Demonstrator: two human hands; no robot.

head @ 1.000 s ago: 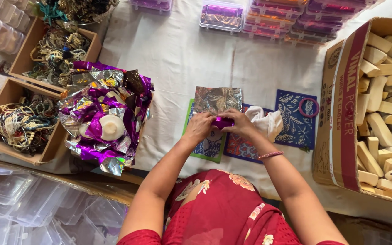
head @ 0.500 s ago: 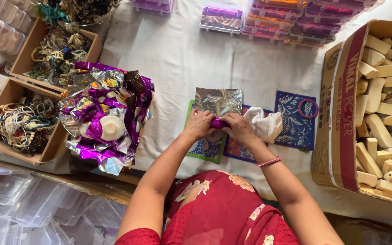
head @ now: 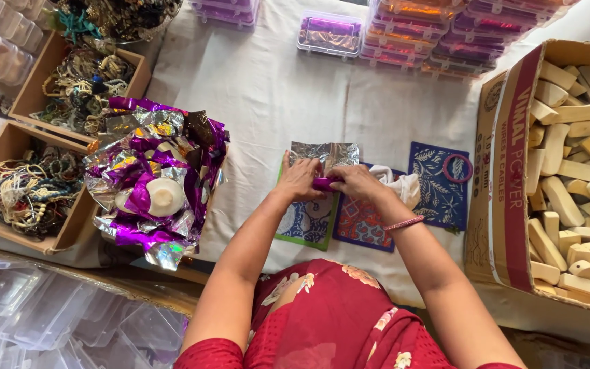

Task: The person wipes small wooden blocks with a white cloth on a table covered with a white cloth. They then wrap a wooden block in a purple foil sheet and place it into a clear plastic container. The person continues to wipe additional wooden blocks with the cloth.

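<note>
My left hand (head: 300, 179) and my right hand (head: 355, 182) meet over a small purple foil-covered piece (head: 324, 183), both gripping it from either end. A silver foil sheet (head: 325, 154) lies flat just beyond my fingers, its near edge under them. Beneath my hands are patterned cloth squares, one with a green border (head: 306, 225) and one in red and blue (head: 360, 227). A pink bangle sits on my right wrist (head: 404, 223).
A pile of purple and silver foil (head: 153, 179) with a white round lump lies at left. Cardboard trays of threads and bangles (head: 30, 191) stand further left. A cardboard box of pale wooden blocks (head: 513, 171) is at right. Clear lidded boxes (head: 329, 33) line the back. A blue cloth with a ring (head: 440, 179).
My hands have shifted slightly away from me, pressing the purple piece closer to the silver foil sheet's near edge.
</note>
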